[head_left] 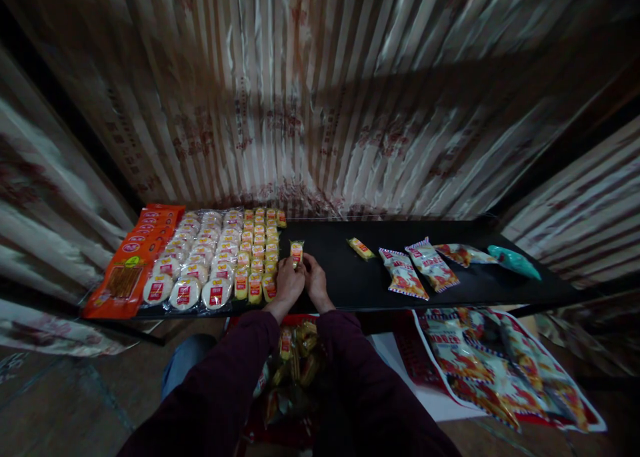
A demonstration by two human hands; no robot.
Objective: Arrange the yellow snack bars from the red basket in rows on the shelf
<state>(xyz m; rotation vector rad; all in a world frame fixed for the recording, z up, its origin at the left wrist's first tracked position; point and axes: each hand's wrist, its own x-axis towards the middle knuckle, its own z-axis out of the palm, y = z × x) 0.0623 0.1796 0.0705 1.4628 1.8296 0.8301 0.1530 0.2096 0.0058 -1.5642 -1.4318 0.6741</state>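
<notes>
A small yellow packet with a red label (297, 251) stands at the middle of the black shelf (335, 244). My left hand (290, 281) has its fingers closed round the packet's lower end. Close beside it on the right, my right hand (315, 280) has its fingers bent towards the packet; its fingertips are partly hidden. Left of my hands lie several rows of small yellow packets (257, 257), then rows of round white wrapped biscuits (184, 292). One loose yellow packet (361, 249) lies farther right on the shelf.
An orange bag (130, 264) lies at the shelf's left end. Striped snack bags (404, 274) and a green packet (514, 262) are on the right. Below stand a basket rim (433, 350) round more snack bags and, between my arms, a heap of yellow packets (297, 357). Draped sheeting hangs behind.
</notes>
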